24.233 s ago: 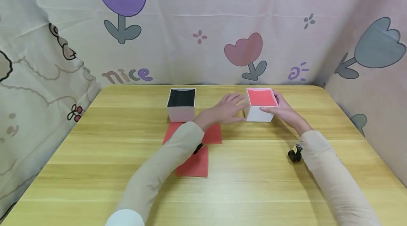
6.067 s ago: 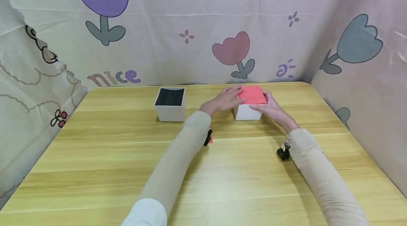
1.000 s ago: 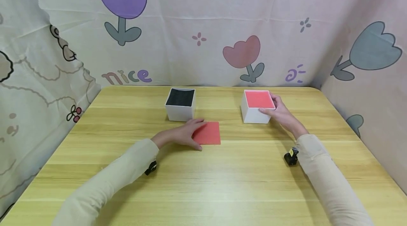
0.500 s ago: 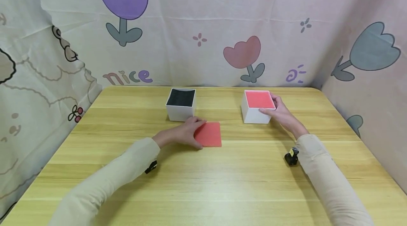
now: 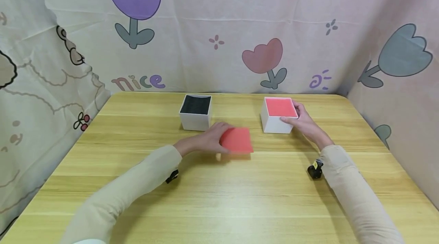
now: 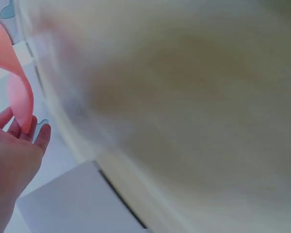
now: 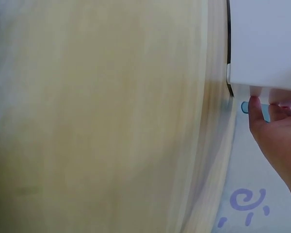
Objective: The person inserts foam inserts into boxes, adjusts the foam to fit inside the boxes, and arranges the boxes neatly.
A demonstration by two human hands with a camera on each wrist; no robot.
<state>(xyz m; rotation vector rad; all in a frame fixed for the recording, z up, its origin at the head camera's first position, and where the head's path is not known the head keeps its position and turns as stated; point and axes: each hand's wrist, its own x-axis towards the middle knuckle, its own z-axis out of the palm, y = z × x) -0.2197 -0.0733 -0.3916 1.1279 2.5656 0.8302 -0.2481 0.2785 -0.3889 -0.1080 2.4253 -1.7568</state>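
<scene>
My left hand (image 5: 210, 139) holds a thin red square sheet (image 5: 239, 139) by its edges, raised a little over the table. In the left wrist view the sheet (image 6: 21, 97) bows between thumb and fingers. My right hand (image 5: 306, 124) grips the right side of a white square box (image 5: 274, 124), its thumb at the front rim. Red sheets (image 5: 281, 106) fill that box up near the rim. The right wrist view has the fingers (image 7: 254, 114) against the white box wall (image 7: 266, 43).
A second white box (image 5: 195, 122), with a black inside or filling (image 5: 196, 105), stands at the back of the wooden table (image 5: 240, 202), left of the first. A printed cloth (image 5: 192, 61) hangs right behind the table edge and along both sides.
Red sheets that lay before the left box are gone from there. In the last second my left hand picked up the remaining sheet and moved it rightward. The right hand stays on its box.
</scene>
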